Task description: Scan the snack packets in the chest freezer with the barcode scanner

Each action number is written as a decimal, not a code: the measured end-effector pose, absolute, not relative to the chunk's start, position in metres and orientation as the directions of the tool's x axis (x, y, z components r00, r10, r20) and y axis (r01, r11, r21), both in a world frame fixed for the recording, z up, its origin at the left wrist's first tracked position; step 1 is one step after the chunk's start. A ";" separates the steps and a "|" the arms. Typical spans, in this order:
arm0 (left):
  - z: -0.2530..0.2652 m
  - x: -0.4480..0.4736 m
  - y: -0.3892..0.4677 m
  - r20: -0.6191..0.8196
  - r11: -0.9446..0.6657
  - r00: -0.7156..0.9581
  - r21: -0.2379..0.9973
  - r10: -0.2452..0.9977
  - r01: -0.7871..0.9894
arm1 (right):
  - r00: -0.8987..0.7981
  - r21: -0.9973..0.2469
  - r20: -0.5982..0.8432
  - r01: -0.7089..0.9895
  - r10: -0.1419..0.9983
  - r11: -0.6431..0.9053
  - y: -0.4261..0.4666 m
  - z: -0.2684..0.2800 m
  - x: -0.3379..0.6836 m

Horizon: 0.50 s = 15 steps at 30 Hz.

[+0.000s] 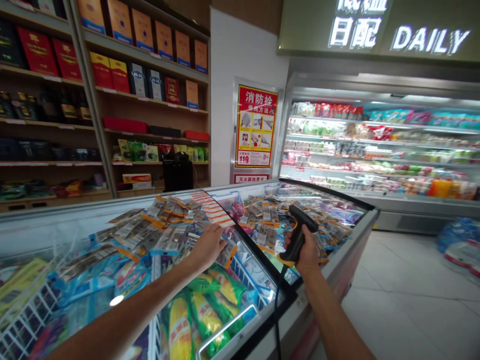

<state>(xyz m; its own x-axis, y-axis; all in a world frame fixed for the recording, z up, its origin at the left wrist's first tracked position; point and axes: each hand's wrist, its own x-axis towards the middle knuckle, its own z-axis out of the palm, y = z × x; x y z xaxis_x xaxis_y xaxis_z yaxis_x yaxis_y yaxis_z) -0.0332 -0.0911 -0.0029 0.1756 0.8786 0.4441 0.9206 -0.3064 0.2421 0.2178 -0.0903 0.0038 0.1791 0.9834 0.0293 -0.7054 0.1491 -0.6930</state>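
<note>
Left hand (208, 245) lies palm down, fingers spread loosely open on the chest freezer's glass lid (48, 235), fingertips touching a small packet with an orange edge (227, 254) among the packets (157, 232) spread across the glass; nothing clamped. Right hand (305, 252) sits just right of it, closed tight round the grip of a black barcode scanner (300, 230), head tilted up and far-left, its long axis running near-right to far-left toward the packet. The packet lies between both hands, touching the left, near the scanner. Both forearms reach out from the near edge, left one angled rightward. Scanner cord (276, 320) hangs near. Corn packs (195, 315) sit in the freezer below.
</note>
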 end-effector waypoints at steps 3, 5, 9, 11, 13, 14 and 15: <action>-0.003 -0.027 -0.092 0.486 -0.410 0.264 0.221 0.833 0.885 | 0.189 -0.699 0.038 -0.696 0.981 0.161 -0.089 0.002 0.218; -0.004 -0.026 -0.087 0.509 -0.489 0.327 0.223 0.796 0.843 | 0.185 -0.694 0.043 -0.701 0.982 0.163 -0.089 0.001 0.219; -0.001 -0.027 -0.066 0.545 -0.538 0.311 0.326 0.779 0.778 | 0.176 -0.688 0.061 -0.706 0.983 0.169 -0.087 0.000 0.219; 0.002 -0.028 -0.053 0.577 -0.464 0.166 0.417 0.799 0.781 | 0.173 -0.692 0.063 -0.702 0.983 0.168 -0.087 0.001 0.218; 0.004 -0.029 -0.040 0.561 -0.347 -0.021 0.541 0.828 0.766 | 0.165 -0.698 0.064 -0.698 0.984 0.163 -0.088 0.002 0.217; 0.004 -0.029 -0.034 0.512 -0.279 -0.107 0.617 0.852 0.736 | 0.158 -0.700 0.066 -0.696 0.985 0.158 -0.089 0.003 0.217; 0.003 -0.030 -0.029 0.444 -0.216 -0.174 0.696 0.879 0.685 | 0.151 -0.701 0.068 -0.696 0.986 0.154 -0.089 0.004 0.216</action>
